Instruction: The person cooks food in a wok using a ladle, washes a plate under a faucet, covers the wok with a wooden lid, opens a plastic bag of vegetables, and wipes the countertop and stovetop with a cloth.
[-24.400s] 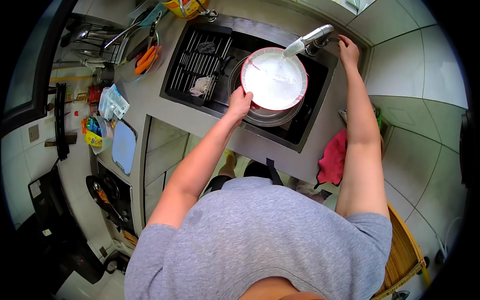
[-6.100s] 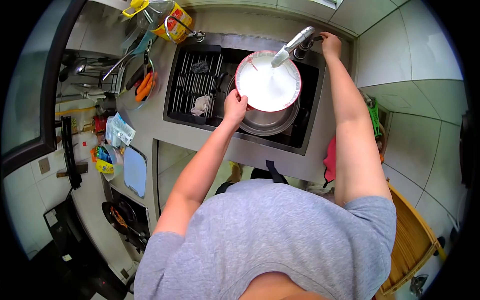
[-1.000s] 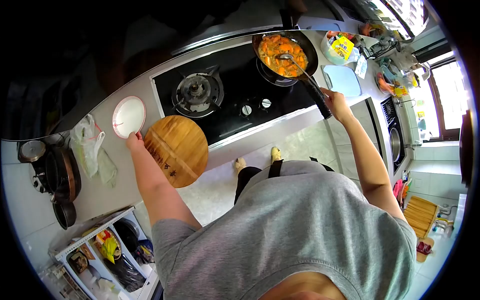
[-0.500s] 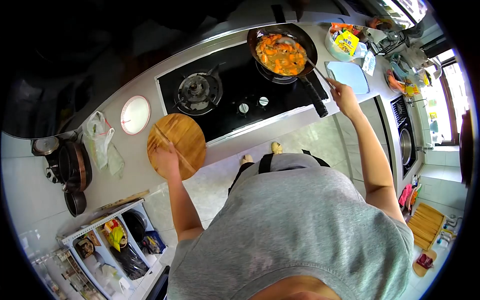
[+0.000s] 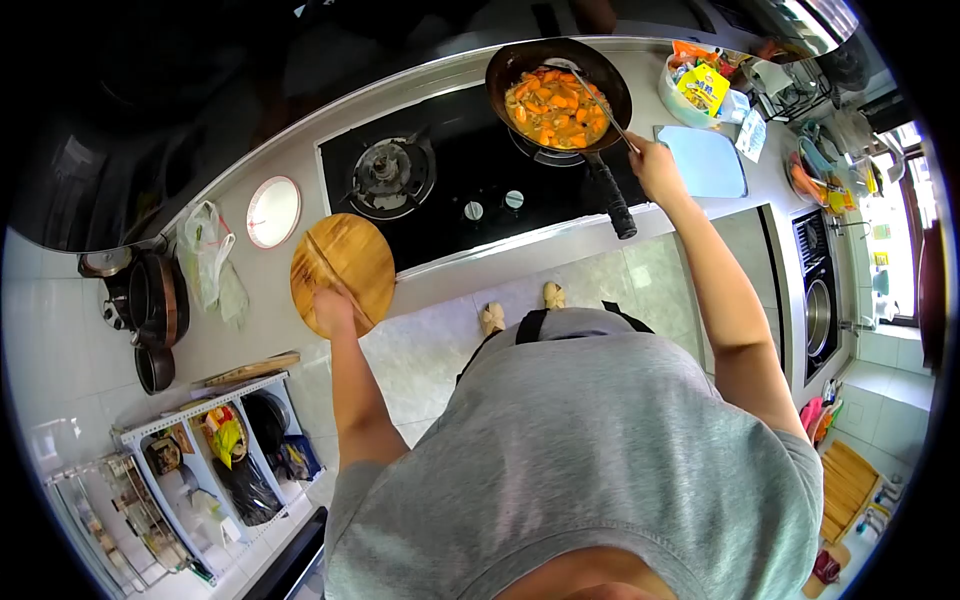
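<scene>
My left hand (image 5: 333,308) is at the lower part of a round wooden board (image 5: 362,255), its fingers closed on the narrow wooden bar (image 5: 330,268) that crosses it. A white plate (image 5: 274,212) with a red rim lies to the left of the board. In my right hand (image 5: 655,168) is the handle of a metal spatula (image 5: 603,104), whose head rests in the dark wok (image 5: 609,78). Orange pieces in sauce (image 5: 556,108) fill the wok's bottom. The wok's black handle (image 5: 612,200) points toward me, untouched.
The wok stands on the right burner; the left burner (image 5: 392,178) is bare. Right of it are a pale blue board (image 5: 703,160) and a bowl of packets (image 5: 690,92). A plastic bag (image 5: 208,262) and dark pans (image 5: 158,305) lie left. A shelf (image 5: 222,465) stands below.
The view has gone from the sink to the stove. Over the last second my left hand let go of the plate and took the board's bar. The spatula's head moved to the wok's far side.
</scene>
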A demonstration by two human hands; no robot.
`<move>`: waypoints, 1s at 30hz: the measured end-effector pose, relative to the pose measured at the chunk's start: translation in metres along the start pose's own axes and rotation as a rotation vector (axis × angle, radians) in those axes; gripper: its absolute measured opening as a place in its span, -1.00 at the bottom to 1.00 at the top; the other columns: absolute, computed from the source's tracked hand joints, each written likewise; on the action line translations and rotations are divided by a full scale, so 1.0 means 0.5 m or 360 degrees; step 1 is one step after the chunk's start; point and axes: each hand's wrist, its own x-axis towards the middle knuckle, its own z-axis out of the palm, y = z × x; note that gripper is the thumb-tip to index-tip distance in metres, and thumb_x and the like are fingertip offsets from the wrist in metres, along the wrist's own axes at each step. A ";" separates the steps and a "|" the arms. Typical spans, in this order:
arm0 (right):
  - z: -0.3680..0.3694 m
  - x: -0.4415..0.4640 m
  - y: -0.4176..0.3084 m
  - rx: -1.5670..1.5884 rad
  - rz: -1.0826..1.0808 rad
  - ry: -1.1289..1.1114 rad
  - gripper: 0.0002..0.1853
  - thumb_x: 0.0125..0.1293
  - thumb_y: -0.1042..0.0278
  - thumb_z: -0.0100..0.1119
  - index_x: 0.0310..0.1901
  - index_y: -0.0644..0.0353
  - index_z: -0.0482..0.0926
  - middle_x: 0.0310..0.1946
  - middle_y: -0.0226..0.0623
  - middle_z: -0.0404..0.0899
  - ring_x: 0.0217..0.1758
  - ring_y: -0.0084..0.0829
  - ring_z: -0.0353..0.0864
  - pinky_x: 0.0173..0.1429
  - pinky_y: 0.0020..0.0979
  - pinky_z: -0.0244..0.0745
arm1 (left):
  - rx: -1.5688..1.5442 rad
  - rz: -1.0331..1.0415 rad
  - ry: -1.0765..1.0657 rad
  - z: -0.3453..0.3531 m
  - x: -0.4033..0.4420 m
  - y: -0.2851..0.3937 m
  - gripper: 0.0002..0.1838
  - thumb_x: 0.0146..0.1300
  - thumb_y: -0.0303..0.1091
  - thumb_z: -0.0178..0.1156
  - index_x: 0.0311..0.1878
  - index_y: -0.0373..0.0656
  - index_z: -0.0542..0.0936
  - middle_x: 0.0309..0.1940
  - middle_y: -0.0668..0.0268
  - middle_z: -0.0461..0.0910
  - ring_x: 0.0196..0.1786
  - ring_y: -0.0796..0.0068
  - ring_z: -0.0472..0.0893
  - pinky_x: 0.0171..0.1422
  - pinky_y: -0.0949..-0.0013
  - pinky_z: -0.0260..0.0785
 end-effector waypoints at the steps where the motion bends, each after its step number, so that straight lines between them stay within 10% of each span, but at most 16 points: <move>1: 0.018 0.020 0.013 0.0006 -0.0005 -0.0005 -0.58 0.35 0.49 -0.01 0.23 0.23 0.52 -0.17 0.27 0.60 -0.03 0.19 0.61 0.07 -0.06 0.50 | 0.0006 -0.0007 0.0003 -0.005 -0.003 0.004 -0.53 0.35 0.01 0.18 -0.03 -0.29 0.57 -0.20 -0.05 0.68 -0.06 -0.04 0.68 0.01 0.00 0.54; 20: 0.020 -0.101 0.092 -0.0023 0.0070 0.0087 -0.55 0.37 0.51 -0.03 0.28 0.17 0.48 -0.37 0.18 0.57 -0.34 0.06 0.63 -0.12 -0.11 0.51 | -0.0016 -0.0153 -0.0399 -0.021 0.068 0.057 -0.58 0.34 -0.05 0.23 -0.11 -0.32 0.66 -0.12 -0.05 0.70 -0.06 -0.02 0.70 -0.01 0.03 0.55; 26: -0.070 -0.157 -0.016 0.0588 0.0561 -0.0263 -0.52 0.39 0.50 -0.02 0.35 0.11 0.45 -0.62 -0.48 0.34 -0.61 -0.58 0.36 -0.53 -0.43 0.32 | -0.0035 -0.0175 -0.0412 -0.041 0.061 0.070 -0.55 0.35 -0.03 0.22 -0.11 -0.34 0.65 -0.14 -0.04 0.70 -0.07 0.00 0.71 -0.03 0.03 0.56; 30: -0.197 -0.166 -0.047 0.0102 0.0343 -0.0353 -0.53 0.37 0.55 -0.01 0.31 0.17 0.49 -0.58 -0.29 0.43 -0.59 -0.49 0.40 -0.40 -0.36 0.42 | -0.0161 -0.0319 -0.0406 -0.108 0.031 0.100 -0.56 0.38 -0.03 0.17 -0.17 -0.33 0.64 -0.18 -0.02 0.71 -0.09 0.01 0.71 -0.06 0.02 0.55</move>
